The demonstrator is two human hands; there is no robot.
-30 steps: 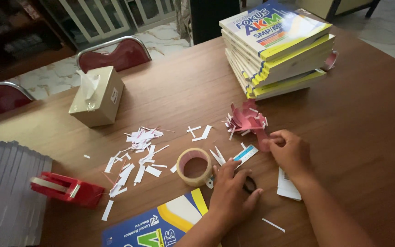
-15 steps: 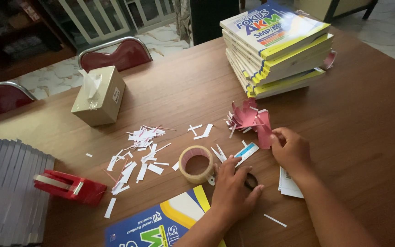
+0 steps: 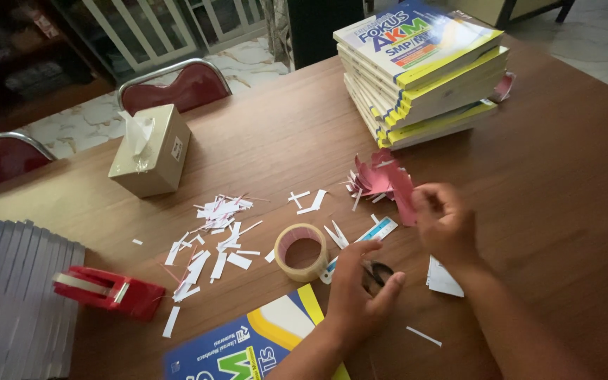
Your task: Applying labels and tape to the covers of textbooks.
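- Right hand [image 3: 446, 224] blurred, fingers pinching a pink paper piece [image 3: 403, 199] at its right edge, just right of the pink scrap pile [image 3: 371, 177]
- Left hand [image 3: 357, 290] flat on the table [image 3: 571, 211], fingers loosely spread, holding nothing; lying over scissors [image 3: 377, 272] (dark handles only partly showing under the fingers)
- Tape roll [image 3: 301, 251] just left of left hand, upright on its side, close but not clearly touching
- Ruler [image 3: 367, 236] slanted between tape roll and right hand, partly under left fingertips
- White sheet [image 3: 443, 279] under right wrist
- White paper strips [image 3: 212, 239] scattered left of tape roll, a few more near the pink pile
- Red tape dispenser [image 3: 110, 290] far left, beside grey book stack [image 3: 15, 295]
- Blue-yellow book [image 3: 248, 345] at near edge, under left forearm
- Tall book stack [image 3: 423, 70] beyond the pink pile, well apart from both hands
- Tissue box [image 3: 150, 151] upper left, near two red chairs [image 3: 177, 88]
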